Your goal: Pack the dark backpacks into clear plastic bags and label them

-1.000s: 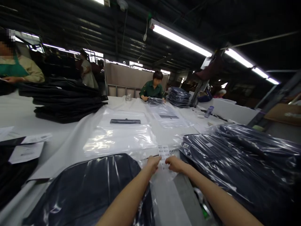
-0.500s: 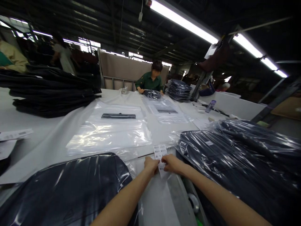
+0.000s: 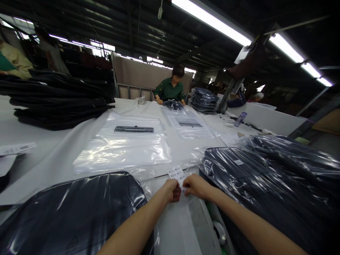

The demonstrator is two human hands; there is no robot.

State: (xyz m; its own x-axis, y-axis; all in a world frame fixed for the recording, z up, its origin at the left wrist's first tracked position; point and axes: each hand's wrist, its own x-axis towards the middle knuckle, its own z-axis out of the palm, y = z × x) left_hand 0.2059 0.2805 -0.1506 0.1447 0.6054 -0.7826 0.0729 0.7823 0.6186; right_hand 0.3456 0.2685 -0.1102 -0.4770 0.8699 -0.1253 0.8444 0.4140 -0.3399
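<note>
Between my hands is a sheet of barcode labels (image 3: 176, 172), white with rows of small printed stickers. My left hand (image 3: 172, 189) is closed on the sheet's lower left edge, fingers curled under. My right hand (image 3: 196, 185) pinches at the sheet's right edge, its fingertips close to my left ones; whether a single label is between them is too small to tell. To the left lies a dark garment in a clear plastic bag (image 3: 101, 209). On the right, another bagged dark garment (image 3: 247, 180) carries a small white label on top.
Clear plastic bags (image 3: 127, 152) lie flat ahead on the white table. A black stack of garments (image 3: 61, 102) stands at the far left. Across the table a person in green (image 3: 170, 90) handles a bagged item beside a bagged stack (image 3: 204, 100). A grey bin (image 3: 204, 226) sits below my hands.
The label sheet has tilted to the left in my hands, and my left hand has turned and curled. The person across has lowered the bagged item slightly.
</note>
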